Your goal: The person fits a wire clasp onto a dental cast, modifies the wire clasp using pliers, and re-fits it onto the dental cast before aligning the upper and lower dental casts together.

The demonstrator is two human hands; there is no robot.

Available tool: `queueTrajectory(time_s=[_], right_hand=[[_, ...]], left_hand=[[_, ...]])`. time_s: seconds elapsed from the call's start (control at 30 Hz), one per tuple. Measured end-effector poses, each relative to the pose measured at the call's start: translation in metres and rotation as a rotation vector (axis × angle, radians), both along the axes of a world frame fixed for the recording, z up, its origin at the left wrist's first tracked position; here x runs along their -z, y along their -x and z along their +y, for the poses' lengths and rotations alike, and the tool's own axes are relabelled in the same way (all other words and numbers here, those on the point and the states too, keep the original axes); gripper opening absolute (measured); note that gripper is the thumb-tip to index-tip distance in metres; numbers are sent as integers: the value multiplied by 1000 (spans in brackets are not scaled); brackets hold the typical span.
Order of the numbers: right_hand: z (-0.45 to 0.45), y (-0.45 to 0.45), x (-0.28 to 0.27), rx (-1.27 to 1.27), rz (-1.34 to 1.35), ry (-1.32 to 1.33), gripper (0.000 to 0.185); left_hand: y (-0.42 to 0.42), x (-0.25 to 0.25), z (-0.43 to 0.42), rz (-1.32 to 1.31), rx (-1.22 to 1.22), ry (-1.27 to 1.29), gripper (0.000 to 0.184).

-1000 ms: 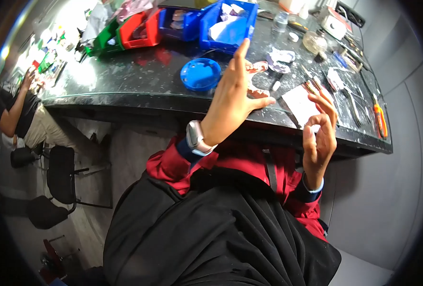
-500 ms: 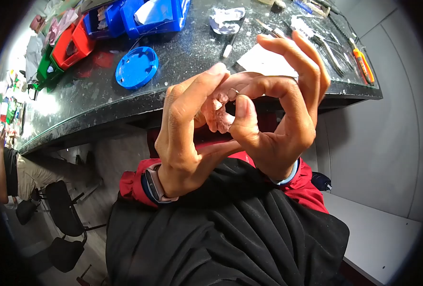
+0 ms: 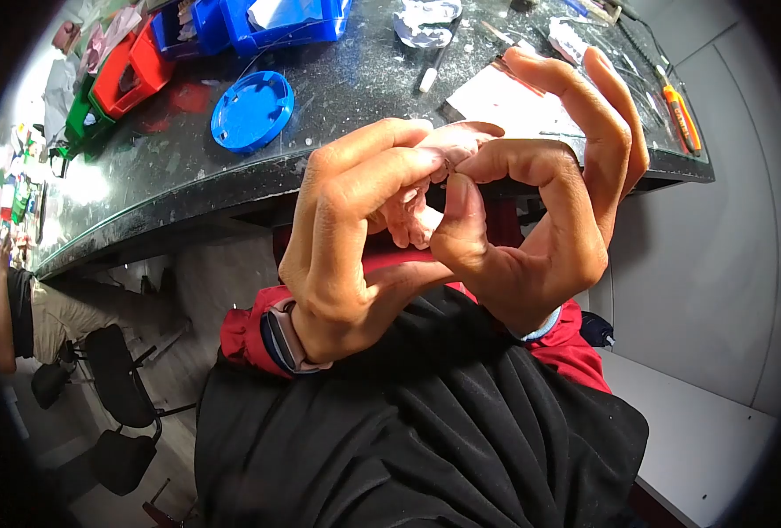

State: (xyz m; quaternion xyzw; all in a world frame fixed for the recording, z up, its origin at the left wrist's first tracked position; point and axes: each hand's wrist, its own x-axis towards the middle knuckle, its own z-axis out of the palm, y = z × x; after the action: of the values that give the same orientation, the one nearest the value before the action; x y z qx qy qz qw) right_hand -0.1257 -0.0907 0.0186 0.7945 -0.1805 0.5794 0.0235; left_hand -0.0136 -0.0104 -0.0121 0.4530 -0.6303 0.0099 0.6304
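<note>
**Left fingers have shifted along the pink piece and the right hand's outer fingers have risen since half a second ago**

Against the earlier frame, the left hand point(image 3: 333, 268) has brought its index finger further over the upper part of the pink piece point(image 3: 412, 220), while the right hand point(image 3: 553, 264) has spread its outer fingers higher, away from the thumb.

The person's left hand is closed on the pink piece, its fingers curled over from the left side; the thumb reaches across below, and its contact with the piece cannot be made out. The right hand has thumb and index tip drawn together at the piece's right side; whether something small is pinched there is hidden.

The piece lies between the two hands, right of the left palm and left of the right thumb. It looks arched, its long side slanting from upper right to lower left, and its hollow seems to face the right hand. Both hands are equally near it, but the left bears it.

Outward, a white sheet point(image 3: 505, 101) lies on the bench point(image 3: 337, 110) beyond the right hand, with a blue dish point(image 3: 251, 113) beyond and left of the left hand.
</note>
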Motion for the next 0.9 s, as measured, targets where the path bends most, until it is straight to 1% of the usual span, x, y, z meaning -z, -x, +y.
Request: queueTrajectory(time_s=[0.07,0.13,0.17,0.23,0.27,0.3,0.4,0.5,0.6,0.67,0.8,0.9], right_hand=[[3,4,-5,15,67,6,16],[-2,7,-2,-122,59,-5,18],[-12,8,3,-257,23,-10,20],[-32,15,10,-539,15,-20,36],[-38,18,11,-651,35,-30,44],[-40,21,12,-711,72,-29,52],[-37,22,8,-737,98,-84,54],[-36,24,4,-747,141,-119,56],[-37,26,1,-749,174,-95,60],[-38,26,1,-751,188,-79,58],[-37,29,-7,-693,277,-150,44],[-29,30,-10,-636,278,-245,34]], left_hand=[[-4,0,4,-44,15,-63,69],[-4,-2,7,-48,23,-147,75],[-4,-5,9,-35,15,-185,77],[0,-8,11,21,22,-247,79],[3,-9,11,63,40,-276,80],[4,-9,11,69,53,-273,81],[1,-5,6,18,82,-201,82],[4,-7,7,83,115,-218,82],[4,-7,10,87,99,-261,83],[4,-7,10,69,103,-253,84],[2,-3,7,34,103,-220,86],[5,-4,8,71,137,-243,88]])
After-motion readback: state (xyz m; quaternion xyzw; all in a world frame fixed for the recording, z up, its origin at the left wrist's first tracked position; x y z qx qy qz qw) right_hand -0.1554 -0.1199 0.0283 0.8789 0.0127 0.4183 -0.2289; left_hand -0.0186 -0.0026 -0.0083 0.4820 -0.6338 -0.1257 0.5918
